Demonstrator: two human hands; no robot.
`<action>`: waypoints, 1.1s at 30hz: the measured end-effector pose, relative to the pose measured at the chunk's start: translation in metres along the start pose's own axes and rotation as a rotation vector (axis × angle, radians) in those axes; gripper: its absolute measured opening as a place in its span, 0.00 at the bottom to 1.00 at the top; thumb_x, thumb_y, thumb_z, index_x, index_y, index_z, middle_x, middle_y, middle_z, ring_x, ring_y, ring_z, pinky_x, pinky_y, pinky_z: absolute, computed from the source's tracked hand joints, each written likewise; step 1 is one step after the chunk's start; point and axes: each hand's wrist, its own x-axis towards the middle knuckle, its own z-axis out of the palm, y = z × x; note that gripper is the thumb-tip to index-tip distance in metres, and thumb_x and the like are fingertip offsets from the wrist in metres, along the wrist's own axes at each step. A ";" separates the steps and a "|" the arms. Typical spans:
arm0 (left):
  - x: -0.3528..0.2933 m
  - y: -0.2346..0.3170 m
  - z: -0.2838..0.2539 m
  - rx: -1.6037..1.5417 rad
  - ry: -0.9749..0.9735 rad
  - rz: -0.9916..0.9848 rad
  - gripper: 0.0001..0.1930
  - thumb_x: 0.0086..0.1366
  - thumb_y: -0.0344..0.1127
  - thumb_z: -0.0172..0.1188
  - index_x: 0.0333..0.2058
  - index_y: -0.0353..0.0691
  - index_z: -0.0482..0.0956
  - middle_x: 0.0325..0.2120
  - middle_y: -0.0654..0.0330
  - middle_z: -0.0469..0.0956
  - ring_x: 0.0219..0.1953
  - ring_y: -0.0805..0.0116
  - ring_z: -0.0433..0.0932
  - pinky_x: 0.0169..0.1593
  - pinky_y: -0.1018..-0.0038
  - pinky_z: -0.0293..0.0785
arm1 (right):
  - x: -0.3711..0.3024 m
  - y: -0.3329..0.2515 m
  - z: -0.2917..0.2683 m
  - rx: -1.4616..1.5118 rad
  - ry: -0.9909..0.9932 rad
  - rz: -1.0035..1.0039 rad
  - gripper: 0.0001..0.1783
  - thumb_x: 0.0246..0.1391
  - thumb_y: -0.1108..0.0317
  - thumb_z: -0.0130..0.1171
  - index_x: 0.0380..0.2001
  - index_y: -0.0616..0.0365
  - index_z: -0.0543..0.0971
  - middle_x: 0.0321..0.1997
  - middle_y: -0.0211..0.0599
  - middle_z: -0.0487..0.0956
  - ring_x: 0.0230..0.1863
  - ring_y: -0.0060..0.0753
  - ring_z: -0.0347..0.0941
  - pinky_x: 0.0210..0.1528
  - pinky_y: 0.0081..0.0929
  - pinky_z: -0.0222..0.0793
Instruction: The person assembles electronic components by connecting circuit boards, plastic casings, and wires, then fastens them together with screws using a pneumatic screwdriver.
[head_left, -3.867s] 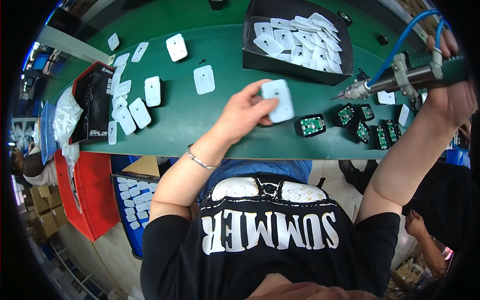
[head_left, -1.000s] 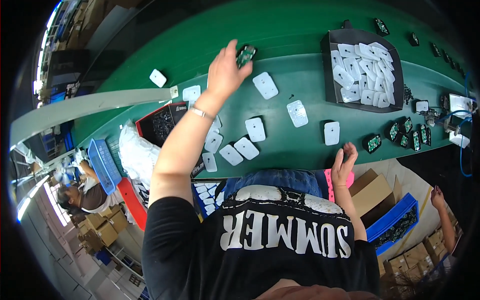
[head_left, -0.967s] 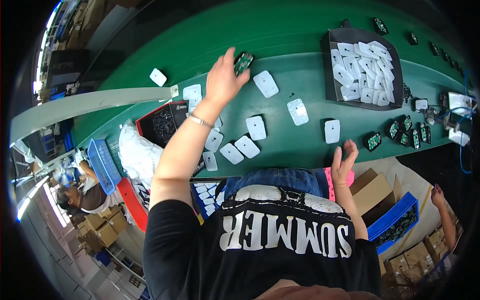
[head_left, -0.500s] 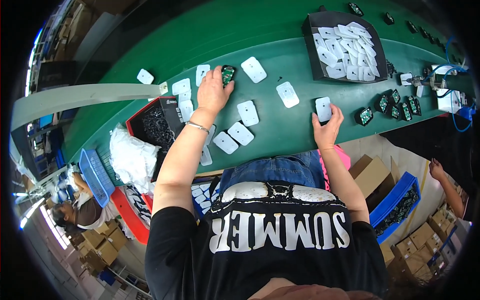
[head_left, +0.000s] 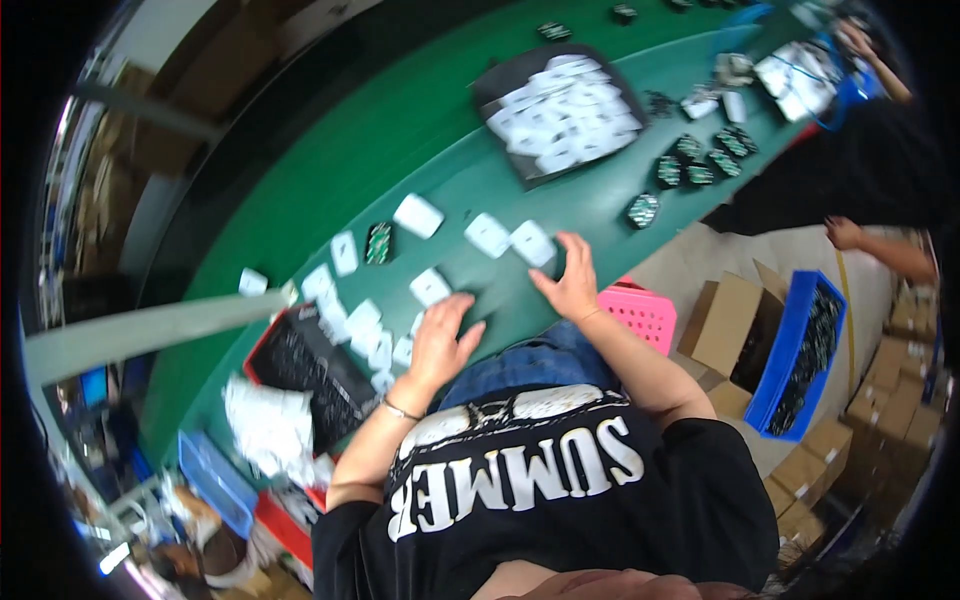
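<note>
My left hand (head_left: 440, 340) is over the near part of the green bench, its fingers apart and holding nothing. Just beyond its fingertips lies a white plate with rounded corners (head_left: 430, 287). My right hand (head_left: 570, 287) is open, thumb and fingers spread, close beside a second white plate (head_left: 533, 243). That plate lies next to another white plate (head_left: 487, 235). Farther left sits a black housing with a green circuit board (head_left: 379, 243), between two more white plates. Several white plates (head_left: 362, 322) lie loosely around the left side, some partly hidden behind my left hand.
A black bin (head_left: 530, 172) heaped with white plates stands at the back. Several black housings (head_left: 668, 172) are grouped at the right, near a co-worker's arm (head_left: 890, 255). At the left stand a box of small dark parts (head_left: 300, 360) and a pale bar (head_left: 150, 330).
The view has turned. My left hand has left the black housing and come nearer to me. The plate by my right hand now lies beside another plate, and that hand has opened wider.
</note>
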 end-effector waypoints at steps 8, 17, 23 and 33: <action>0.007 0.005 0.069 -0.091 -0.393 0.130 0.14 0.52 0.40 0.60 0.34 0.38 0.74 0.33 0.54 0.74 0.39 0.55 0.73 0.42 0.66 0.70 | -0.116 0.057 -0.079 -0.109 0.096 0.342 0.28 0.44 0.66 0.59 0.49 0.62 0.63 0.44 0.49 0.67 0.45 0.46 0.66 0.48 0.35 0.63; 0.007 -0.004 0.095 0.125 -0.384 0.149 0.17 0.43 0.45 0.67 0.24 0.41 0.71 0.25 0.56 0.69 0.32 0.55 0.72 0.35 0.65 0.68 | -0.203 0.076 -0.021 -0.093 -0.404 0.967 0.11 0.50 0.63 0.53 0.29 0.61 0.73 0.27 0.45 0.76 0.29 0.38 0.72 0.34 0.34 0.66; 0.000 -0.003 0.102 0.089 -0.424 0.114 0.18 0.43 0.45 0.67 0.24 0.42 0.68 0.26 0.56 0.68 0.33 0.54 0.71 0.34 0.64 0.67 | -0.226 0.139 0.037 0.057 -0.149 0.793 0.12 0.51 0.62 0.52 0.28 0.62 0.74 0.25 0.39 0.75 0.28 0.31 0.70 0.32 0.32 0.65; 0.016 -0.026 0.093 -0.142 -0.377 0.203 0.08 0.50 0.32 0.61 0.31 0.41 0.74 0.27 0.56 0.71 0.32 0.55 0.71 0.35 0.67 0.69 | -0.266 0.170 -0.014 0.325 -0.152 1.090 0.17 0.54 0.60 0.50 0.28 0.68 0.73 0.21 0.31 0.72 0.24 0.22 0.65 0.28 0.25 0.62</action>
